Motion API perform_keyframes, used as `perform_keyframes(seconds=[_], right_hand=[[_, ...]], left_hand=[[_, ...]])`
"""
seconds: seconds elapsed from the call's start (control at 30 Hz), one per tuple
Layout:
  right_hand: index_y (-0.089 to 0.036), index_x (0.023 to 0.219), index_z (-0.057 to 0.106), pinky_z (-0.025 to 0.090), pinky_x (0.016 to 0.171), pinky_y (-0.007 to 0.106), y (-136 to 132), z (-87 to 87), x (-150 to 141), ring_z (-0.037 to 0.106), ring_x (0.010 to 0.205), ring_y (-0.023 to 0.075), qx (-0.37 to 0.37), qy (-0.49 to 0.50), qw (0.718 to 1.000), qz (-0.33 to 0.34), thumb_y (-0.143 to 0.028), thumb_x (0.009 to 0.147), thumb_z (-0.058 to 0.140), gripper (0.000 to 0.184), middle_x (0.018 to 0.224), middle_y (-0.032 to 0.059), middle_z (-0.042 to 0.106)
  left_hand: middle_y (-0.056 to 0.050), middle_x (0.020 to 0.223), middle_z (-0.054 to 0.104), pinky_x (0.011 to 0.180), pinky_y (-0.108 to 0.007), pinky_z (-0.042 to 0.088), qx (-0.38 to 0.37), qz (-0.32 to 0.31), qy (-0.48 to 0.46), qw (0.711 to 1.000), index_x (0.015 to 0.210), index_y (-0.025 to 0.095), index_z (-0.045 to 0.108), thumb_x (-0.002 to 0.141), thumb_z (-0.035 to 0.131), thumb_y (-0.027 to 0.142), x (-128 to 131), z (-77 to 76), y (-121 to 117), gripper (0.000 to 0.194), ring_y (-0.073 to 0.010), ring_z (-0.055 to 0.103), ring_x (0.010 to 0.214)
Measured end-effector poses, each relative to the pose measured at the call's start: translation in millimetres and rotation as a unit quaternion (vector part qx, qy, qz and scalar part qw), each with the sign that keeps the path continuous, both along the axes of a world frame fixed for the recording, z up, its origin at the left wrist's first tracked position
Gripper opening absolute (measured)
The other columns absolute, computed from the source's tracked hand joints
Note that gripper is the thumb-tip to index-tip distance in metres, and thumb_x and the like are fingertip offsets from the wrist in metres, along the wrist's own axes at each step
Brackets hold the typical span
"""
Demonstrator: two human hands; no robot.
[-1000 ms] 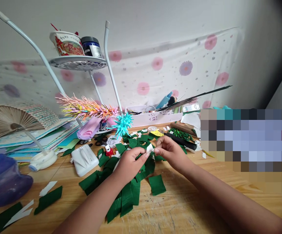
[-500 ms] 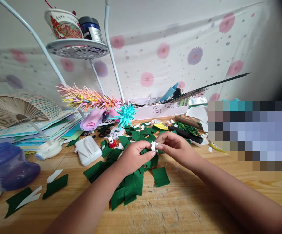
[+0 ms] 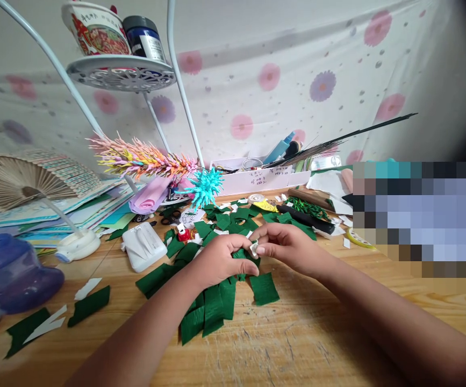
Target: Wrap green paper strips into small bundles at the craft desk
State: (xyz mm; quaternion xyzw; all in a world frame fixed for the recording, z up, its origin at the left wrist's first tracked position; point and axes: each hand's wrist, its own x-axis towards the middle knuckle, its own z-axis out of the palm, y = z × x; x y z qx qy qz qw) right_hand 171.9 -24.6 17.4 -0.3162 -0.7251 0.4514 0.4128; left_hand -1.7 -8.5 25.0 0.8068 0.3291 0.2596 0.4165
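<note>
A small crumpled piece of white paper (image 3: 253, 249) is pinched between the thumb and fingers of my right hand (image 3: 283, 244). My left hand (image 3: 224, 260) is just left of it, thumb dropped away from the fingers. Its fingertips reach the edge of the paper, and whether they touch it I cannot tell. Under and around both hands lie many cut pieces of dark green crepe paper (image 3: 213, 312). One separate green square (image 3: 265, 289) lies on the wooden table just below my hands.
Behind the scraps stand a turquoise spiky ornament (image 3: 204, 188) and a white box (image 3: 257, 183) of tools. A white case (image 3: 144, 247), a folding fan (image 3: 27, 180) and a purple container (image 3: 19, 274) are at left. A black-handled tool (image 3: 309, 219) and yellow tape (image 3: 359, 238) lie at right.
My left thumb has come away from the white paper and moved down, widening the gap to its fingers. The paper looks more crumpled and stays in my right hand. The view has shifted slightly.
</note>
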Motion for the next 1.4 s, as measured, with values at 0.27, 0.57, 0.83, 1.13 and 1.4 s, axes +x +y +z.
perform_keyframes(seconds=[0.27,0.57,0.83,1.13,1.4], right_hand=[[-0.016,0.064,0.053,0.037,0.060,0.025,0.7,1.7,0.2,0.045,0.064,0.0123,0.154,-0.021,0.986,-0.068,-0.036,0.074,0.052,0.022,0.064,0.0004,0.047],[-0.018,0.067,0.055,0.038,0.073,0.030,-0.9,1.2,-1.4,0.048,0.079,0.0161,0.202,-0.004,0.978,-0.058,-0.035,0.075,0.053,0.018,0.071,0.0026,0.050],[-0.019,0.067,0.056,0.040,0.065,0.028,-3.5,3.6,-1.1,0.049,0.073,0.0148,0.218,-0.010,0.973,-0.071,-0.032,0.072,0.057,0.014,0.072,0.0024,0.051],[-0.019,0.073,0.048,0.036,0.052,0.023,-6.1,1.5,-3.3,0.042,0.059,0.0110,0.181,0.000,0.978,-0.102,-0.032,0.071,0.058,0.016,0.067,-0.0006,0.048],[-0.018,0.072,0.052,0.038,0.059,0.025,-6.0,7.2,0.6,0.045,0.065,0.0131,0.206,-0.061,0.972,-0.091,-0.035,0.068,0.060,0.019,0.070,0.0012,0.050]], left_hand=[[0.000,0.063,0.051,0.056,-0.020,0.034,-0.014,0.028,-0.058,0.998,0.069,0.013,0.059,0.073,0.048,0.037,1.0,-2.3,3.4,0.026,-0.0104,0.045,0.061],[-0.002,0.075,0.060,0.064,-0.022,0.040,-0.046,0.054,-0.105,0.992,0.079,0.014,0.059,0.068,0.057,0.028,4.9,-2.8,-0.1,0.018,-0.0129,0.053,0.071],[-0.002,0.076,0.062,0.067,-0.023,0.041,0.090,0.067,-0.064,0.992,0.078,0.016,0.062,0.069,0.055,0.025,2.4,2.8,-6.4,0.015,-0.0133,0.054,0.070],[-0.002,0.073,0.060,0.064,-0.022,0.040,-0.094,0.043,-0.183,0.978,0.073,0.013,0.059,0.066,0.060,0.030,11.3,-8.3,-6.0,0.018,-0.0130,0.053,0.071],[0.001,0.068,0.057,0.060,-0.019,0.038,-0.117,0.063,-0.212,0.968,0.066,0.013,0.057,0.068,0.058,0.024,12.8,-2.4,-10.3,0.012,-0.0087,0.050,0.064]])
